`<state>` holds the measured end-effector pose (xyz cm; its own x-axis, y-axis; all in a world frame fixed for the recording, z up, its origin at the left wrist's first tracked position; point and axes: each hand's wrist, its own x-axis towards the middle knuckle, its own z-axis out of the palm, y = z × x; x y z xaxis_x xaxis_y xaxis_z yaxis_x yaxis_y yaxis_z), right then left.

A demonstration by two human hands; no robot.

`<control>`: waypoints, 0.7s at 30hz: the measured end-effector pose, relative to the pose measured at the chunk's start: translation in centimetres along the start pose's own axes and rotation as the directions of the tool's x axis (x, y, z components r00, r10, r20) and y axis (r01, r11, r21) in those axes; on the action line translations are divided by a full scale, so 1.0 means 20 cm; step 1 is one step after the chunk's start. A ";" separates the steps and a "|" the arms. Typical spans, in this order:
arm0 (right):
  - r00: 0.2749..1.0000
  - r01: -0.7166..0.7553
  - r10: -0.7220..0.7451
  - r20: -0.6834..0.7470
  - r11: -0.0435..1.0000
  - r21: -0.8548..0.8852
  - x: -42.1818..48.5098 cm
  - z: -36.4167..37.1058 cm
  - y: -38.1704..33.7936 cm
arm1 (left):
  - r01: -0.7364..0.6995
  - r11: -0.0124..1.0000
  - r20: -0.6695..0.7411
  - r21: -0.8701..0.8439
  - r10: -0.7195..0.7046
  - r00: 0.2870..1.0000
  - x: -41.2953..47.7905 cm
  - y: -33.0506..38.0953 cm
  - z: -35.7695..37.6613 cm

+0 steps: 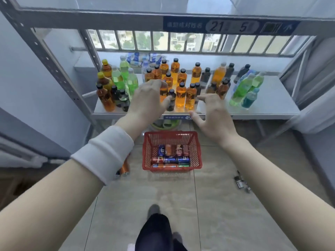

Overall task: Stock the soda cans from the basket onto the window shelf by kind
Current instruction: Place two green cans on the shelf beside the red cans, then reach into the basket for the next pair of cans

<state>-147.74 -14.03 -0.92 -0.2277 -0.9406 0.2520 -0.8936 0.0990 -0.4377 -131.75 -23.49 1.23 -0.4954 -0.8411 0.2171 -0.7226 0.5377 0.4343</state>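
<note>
A red basket [198, 153] stands on the floor below the shelf. Several soda cans [170, 156] lie in it, blue, red, orange and green. The grey window shelf [272, 105] carries many bottles, orange, green, brown and dark. My left hand [146, 100], with a white wristband on its wrist, reaches over the shelf's front edge. Its fingers and thumb curl round an orange bottle [163, 92] in the front row. My right hand [213, 113] hovers at the shelf edge with its fingers spread and holds nothing.
An orange can [125, 167] lies on the floor left of the basket, partly behind my left forearm. A green basin [164, 125] sits under the shelf. Small dark objects [242, 182] lie on the floor to the right. Grey shelf posts [54, 66] frame both sides.
</note>
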 end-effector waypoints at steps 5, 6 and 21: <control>0.996 -0.062 0.060 0.069 0.998 0.022 -0.10 0.10 0.13 | 0.061 0.998 0.044 -0.001 -0.061 0.997 -0.09 -0.05 0.16; 0.994 -0.079 0.076 0.082 0.996 0.029 -0.10 0.13 0.15 | 0.071 0.998 0.058 -0.004 -0.070 0.996 -0.09 -0.07 0.19; 0.864 -0.330 0.308 0.398 0.944 -0.012 0.26 0.85 0.58 | 0.326 0.943 0.340 -0.067 -0.285 0.896 0.22 -0.67 0.91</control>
<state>-152.78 -23.26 -19.38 -0.3176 -0.9117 -0.2605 -0.7726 0.4081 -0.4863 -132.92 -33.28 -19.49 -0.4020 -0.8871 -0.2267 -0.8104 0.2295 0.5390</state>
